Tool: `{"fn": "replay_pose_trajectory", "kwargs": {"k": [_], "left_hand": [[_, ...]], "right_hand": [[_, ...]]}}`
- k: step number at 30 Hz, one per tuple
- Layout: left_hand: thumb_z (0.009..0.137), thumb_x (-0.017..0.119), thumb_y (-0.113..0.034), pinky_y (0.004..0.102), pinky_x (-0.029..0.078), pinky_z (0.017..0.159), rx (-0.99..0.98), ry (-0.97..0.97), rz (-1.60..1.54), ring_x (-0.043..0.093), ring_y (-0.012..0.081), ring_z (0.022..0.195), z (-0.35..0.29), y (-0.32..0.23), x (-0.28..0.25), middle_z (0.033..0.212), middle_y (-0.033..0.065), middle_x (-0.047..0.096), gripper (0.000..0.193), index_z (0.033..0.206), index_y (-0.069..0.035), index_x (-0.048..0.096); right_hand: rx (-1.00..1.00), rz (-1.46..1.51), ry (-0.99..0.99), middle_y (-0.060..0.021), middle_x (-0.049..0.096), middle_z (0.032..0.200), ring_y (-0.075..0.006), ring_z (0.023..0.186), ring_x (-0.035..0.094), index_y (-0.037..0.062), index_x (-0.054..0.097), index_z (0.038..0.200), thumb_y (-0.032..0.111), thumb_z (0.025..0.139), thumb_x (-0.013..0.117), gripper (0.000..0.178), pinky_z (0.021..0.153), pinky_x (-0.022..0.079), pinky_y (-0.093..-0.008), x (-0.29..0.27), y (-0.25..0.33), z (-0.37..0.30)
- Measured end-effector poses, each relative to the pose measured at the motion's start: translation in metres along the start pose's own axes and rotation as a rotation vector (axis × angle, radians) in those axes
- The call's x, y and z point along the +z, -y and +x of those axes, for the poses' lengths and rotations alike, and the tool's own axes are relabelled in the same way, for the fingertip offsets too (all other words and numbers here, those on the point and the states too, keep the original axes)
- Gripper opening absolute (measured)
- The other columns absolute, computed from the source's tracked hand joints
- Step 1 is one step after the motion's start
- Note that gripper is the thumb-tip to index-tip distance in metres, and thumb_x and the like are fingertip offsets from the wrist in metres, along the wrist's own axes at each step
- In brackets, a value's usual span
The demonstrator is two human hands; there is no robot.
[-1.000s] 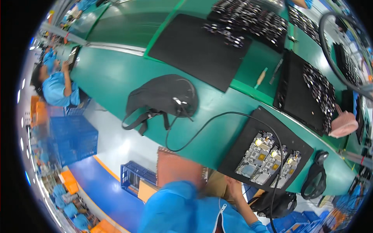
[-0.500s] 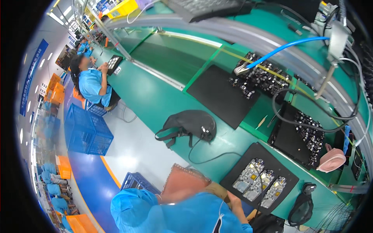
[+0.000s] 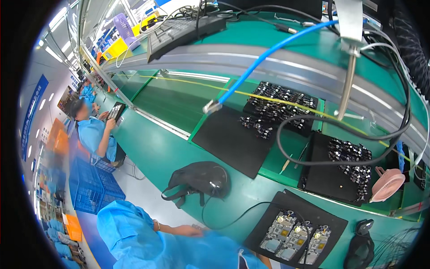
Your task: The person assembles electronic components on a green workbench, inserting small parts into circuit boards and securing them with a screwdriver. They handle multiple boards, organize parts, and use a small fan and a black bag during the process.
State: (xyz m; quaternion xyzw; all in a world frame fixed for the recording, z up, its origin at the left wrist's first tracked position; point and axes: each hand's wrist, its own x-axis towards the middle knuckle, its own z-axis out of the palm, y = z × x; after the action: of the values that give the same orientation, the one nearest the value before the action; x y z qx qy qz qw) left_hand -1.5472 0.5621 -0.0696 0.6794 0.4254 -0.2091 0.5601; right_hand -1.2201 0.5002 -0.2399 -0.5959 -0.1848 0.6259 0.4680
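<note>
Three boards [image 3: 297, 237] lay side by side on a black mat [image 3: 260, 229] on the green table [image 3: 154, 150], a dark cable [image 3: 251, 207] crossing them. The right hand [image 3: 265, 261] barely showed at the mat's near edge — too little to tell whether it grasped anything. The left hand [image 3: 190, 230] was blurred, out over the table's near side below a black bag [image 3: 199, 177]; its grip could not be told either. Beyond lay a second mat [image 3: 228, 145], heaps of small dark parts [image 3: 282, 107] and, rightward, a pink fan [image 3: 387, 184]. Far left — a co-worker [image 3: 95, 139] held a dark tray [image 3: 117, 110].
</note>
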Motion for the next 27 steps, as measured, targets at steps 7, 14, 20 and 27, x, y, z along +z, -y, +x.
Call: {"fn": "replay_pose_trajectory", "kwargs": {"k": [7,14,20,27], "left_hand": [[0.091,0.053,-0.034,0.0309,0.042,0.091,-0.046,-0.017,-0.369,0.056,0.0164,0.101,0.017,0.105,0.024,0.109,0.0072,0.063,0.037,0.112,-0.005,0.061],[0.087,0.057,-0.026,0.0332,0.045,0.084,0.138,0.005,0.221,0.059,0.0211,0.095,0.021,0.146,0.008,0.103,0.0105,0.065,0.026,0.101,-0.005,0.065],[0.091,0.049,-0.025,0.039,0.045,0.081,0.478,-0.507,0.445,0.058,0.028,0.09,-0.014,0.174,0.017,0.093,0.0103,0.063,0.025,0.099,-0.006,0.062],[0.088,0.054,-0.025,0.0393,0.045,0.079,0.406,-0.364,-0.137,0.058,0.0297,0.089,-0.024,0.184,0.024,0.096,0.0119,0.064,0.026,0.102,-0.005,0.062]], "right_hand": [[-0.148,0.016,0.027,-0.0052,0.061,0.092,-0.0154,0.077,0.057,0.0048,0.058,0.104,0.022,0.091,0.052,0.022,0.068,0.048,-0.0279,0.035,-0.002,0.04],[-0.247,0.005,0.026,-0.0051,0.06,0.091,-0.0153,0.076,0.057,0.0051,0.058,0.103,0.022,0.091,0.052,0.021,0.067,0.048,-0.0282,0.09,0.008,0.068],[-0.231,-0.043,0.053,-0.005,0.06,0.09,-0.0153,0.075,0.057,0.0054,0.058,0.102,0.022,0.091,0.052,0.02,0.066,0.048,-0.0283,0.126,0.006,0.067],[-0.253,-0.045,0.031,-0.0049,0.06,0.089,-0.0152,0.075,0.056,0.0057,0.058,0.101,0.021,0.09,0.053,0.02,0.065,0.048,-0.0285,0.138,-0.001,0.063]]}}
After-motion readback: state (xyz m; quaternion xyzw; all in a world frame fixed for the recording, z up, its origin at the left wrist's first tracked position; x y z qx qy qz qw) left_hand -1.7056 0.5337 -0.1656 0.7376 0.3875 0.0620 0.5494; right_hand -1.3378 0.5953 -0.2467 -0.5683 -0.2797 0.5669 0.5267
